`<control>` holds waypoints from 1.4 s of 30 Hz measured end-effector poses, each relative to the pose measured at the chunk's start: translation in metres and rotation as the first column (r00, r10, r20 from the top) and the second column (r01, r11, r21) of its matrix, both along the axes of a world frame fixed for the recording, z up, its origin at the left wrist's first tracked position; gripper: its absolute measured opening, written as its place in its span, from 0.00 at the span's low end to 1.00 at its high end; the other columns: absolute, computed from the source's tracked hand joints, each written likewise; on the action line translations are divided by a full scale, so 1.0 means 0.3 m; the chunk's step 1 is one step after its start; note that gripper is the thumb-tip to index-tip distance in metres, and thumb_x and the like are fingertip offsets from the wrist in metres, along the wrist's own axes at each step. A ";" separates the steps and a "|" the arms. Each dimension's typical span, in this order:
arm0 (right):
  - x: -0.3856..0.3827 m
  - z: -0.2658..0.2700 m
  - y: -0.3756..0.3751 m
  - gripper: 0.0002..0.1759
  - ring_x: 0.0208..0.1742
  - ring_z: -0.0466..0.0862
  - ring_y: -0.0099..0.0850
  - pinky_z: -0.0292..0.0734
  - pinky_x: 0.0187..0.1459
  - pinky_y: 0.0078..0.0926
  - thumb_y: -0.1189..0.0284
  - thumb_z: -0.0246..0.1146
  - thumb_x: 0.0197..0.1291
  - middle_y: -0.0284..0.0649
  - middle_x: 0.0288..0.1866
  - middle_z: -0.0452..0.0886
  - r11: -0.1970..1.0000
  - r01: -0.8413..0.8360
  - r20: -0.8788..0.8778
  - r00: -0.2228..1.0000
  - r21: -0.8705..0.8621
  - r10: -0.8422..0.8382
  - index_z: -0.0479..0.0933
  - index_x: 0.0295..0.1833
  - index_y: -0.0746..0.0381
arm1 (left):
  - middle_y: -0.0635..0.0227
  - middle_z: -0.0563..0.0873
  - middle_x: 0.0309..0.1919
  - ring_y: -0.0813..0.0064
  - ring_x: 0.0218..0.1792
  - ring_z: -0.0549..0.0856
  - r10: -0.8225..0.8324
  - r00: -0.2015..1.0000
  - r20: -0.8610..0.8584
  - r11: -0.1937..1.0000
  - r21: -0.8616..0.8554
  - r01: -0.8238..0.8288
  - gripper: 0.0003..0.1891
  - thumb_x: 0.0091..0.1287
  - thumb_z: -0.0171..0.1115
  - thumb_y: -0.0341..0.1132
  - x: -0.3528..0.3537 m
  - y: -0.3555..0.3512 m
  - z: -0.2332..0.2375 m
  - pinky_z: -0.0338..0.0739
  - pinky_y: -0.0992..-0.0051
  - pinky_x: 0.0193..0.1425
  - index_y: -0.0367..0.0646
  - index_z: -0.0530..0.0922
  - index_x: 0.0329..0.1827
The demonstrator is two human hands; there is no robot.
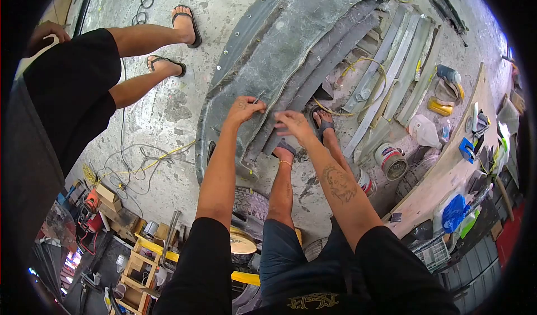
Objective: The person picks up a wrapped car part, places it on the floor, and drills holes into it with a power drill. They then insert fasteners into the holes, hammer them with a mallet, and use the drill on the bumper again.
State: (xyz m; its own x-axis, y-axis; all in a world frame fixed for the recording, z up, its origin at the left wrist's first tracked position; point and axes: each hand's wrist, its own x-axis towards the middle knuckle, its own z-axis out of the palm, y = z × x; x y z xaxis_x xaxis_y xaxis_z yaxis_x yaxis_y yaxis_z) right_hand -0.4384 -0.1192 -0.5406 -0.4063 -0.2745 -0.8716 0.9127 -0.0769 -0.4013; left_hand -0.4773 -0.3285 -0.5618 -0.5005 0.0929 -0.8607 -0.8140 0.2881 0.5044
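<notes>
A large grey moulded panel (pixel 282 41), rough and scuffed like fibreglass, lies in front of me with a folded lip along its near right side. My left hand (pixel 244 110) is closed over its surface, pinching a thin pointed metal piece (pixel 258 97) between thumb and fingers. Only the tip of that piece shows. Just right of it, my right hand (pixel 292 125) hovers by the dark grey lip (pixel 305 80), fingers loosely apart and slightly blurred. Nothing shows in it. My sandalled feet stand close to the panel's lip.
Another person (pixel 72 80) in sandals stands at the left. Long grey strips (pixel 386 69), a yellow hose (pixel 358 63) and buckets (pixel 391 161) lie at the right, beside a wooden board (pixel 447 175) with tools. Cables (pixel 145 161) cross the floor at the left, near a wooden frame (pixel 137 276).
</notes>
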 end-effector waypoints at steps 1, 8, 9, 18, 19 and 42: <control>0.029 -0.007 0.039 0.23 0.49 0.82 0.33 0.85 0.41 0.32 0.60 0.65 0.61 0.43 0.51 0.79 1.000 -0.015 0.007 1.000 -0.011 0.015 0.76 0.53 0.68 | 0.71 0.82 0.22 0.88 0.14 0.66 0.001 1.000 -0.004 1.000 0.000 -0.001 0.10 0.57 0.69 0.37 -0.005 0.008 0.009 0.55 0.82 0.17 0.38 0.84 0.34; 0.201 -0.051 0.438 0.17 0.42 0.84 0.32 0.86 0.38 0.33 0.64 0.61 0.63 0.39 0.44 0.81 0.949 -0.222 0.099 0.974 0.225 0.204 0.78 0.52 0.63 | 0.66 0.82 0.18 0.78 0.17 0.75 -0.168 0.985 -0.044 0.954 -0.258 0.151 0.16 0.45 0.70 0.42 -0.045 0.030 -0.001 0.67 0.77 0.21 0.35 0.84 0.27; 0.210 -0.034 0.498 0.17 0.40 0.84 0.31 0.86 0.37 0.33 0.65 0.61 0.63 0.39 0.43 0.82 0.954 -0.190 0.098 0.980 0.232 0.172 0.78 0.52 0.64 | 0.65 0.82 0.18 0.78 0.17 0.75 -0.138 0.990 0.036 0.972 -0.185 0.142 0.18 0.43 0.71 0.43 -0.057 0.030 0.009 0.67 0.76 0.20 0.34 0.83 0.27; 0.234 0.018 0.736 0.16 0.37 0.84 0.28 0.85 0.35 0.28 0.67 0.60 0.64 0.38 0.41 0.82 0.904 -0.247 0.189 0.963 0.349 0.190 0.77 0.51 0.66 | 0.71 0.73 0.13 0.82 0.12 0.67 -0.133 0.981 -0.140 0.959 -0.267 0.092 0.15 0.47 0.70 0.41 0.004 0.027 -0.061 0.58 0.76 0.15 0.37 0.78 0.23; 0.231 0.022 0.732 0.16 0.37 0.84 0.28 0.85 0.35 0.28 0.67 0.60 0.64 0.39 0.41 0.82 0.908 -0.242 0.203 0.962 0.343 0.180 0.77 0.51 0.66 | 0.71 0.73 0.13 0.82 0.12 0.67 -0.130 0.981 -0.142 0.960 -0.267 0.088 0.15 0.47 0.70 0.41 -0.003 0.039 -0.025 0.58 0.76 0.15 0.37 0.78 0.23; 0.274 0.110 0.581 0.15 0.40 0.84 0.30 0.85 0.33 0.30 0.66 0.61 0.64 0.37 0.43 0.81 0.946 -0.211 0.163 0.971 0.247 0.174 0.78 0.51 0.64 | 0.77 0.73 0.17 0.85 0.16 0.66 0.304 0.950 0.072 0.951 -0.084 -0.298 0.11 0.53 0.67 0.39 0.094 -0.057 0.135 0.60 0.79 0.19 0.39 0.81 0.31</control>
